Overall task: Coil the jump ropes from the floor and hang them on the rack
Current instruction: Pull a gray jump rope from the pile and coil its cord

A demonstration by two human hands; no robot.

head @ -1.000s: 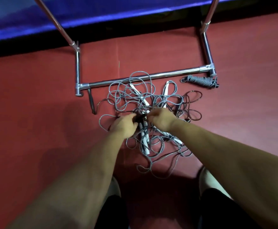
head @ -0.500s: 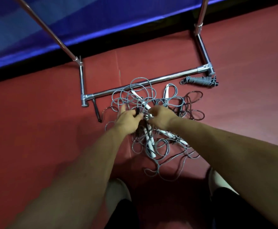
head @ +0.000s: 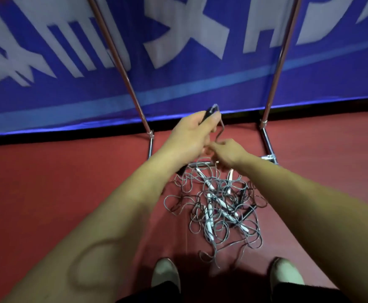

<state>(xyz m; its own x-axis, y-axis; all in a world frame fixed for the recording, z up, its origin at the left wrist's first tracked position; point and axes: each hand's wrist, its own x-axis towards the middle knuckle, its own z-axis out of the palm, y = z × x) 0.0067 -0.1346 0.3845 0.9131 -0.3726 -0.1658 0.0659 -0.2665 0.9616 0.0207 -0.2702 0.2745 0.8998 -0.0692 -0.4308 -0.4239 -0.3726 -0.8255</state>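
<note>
1. Above the heap, the left hand (head: 189, 136) is lifted with its fingers curled round a black handle (head: 210, 111); the tip of the handle sticks out past the knuckles on the far side.
2. From that tip a grey cord (head: 221, 131) bends down the right side of the left hand and runs into the right hand (head: 228, 152).
3. The right hand sits just below and to the right of the left one, touching it. Its fingers are bunched and pinch the cord (the exact contact is partly hidden by the fingers).
4. Below both hands, and nearer the person, the heap of jump ropes (head: 220, 211) lies tangled on the red floor (head: 69, 182), well under the raised handle. Strands rise from its far edge toward the right hand.
5. Several white handles (head: 208, 224) show in the tangle below the right wrist, with one dark handle (head: 249, 212) further to the right.
6. The rack (head: 121, 62) stands beyond the hands: one upright passes left of the left hand, the other is right of the right hand, and its low bar lies just behind the heap.
7. A blue banner (head: 178, 84) with white lettering hangs behind the rack.
8. Two pale shoes (head: 164, 274) stand on the near side of the heap, under the forearms.
</note>
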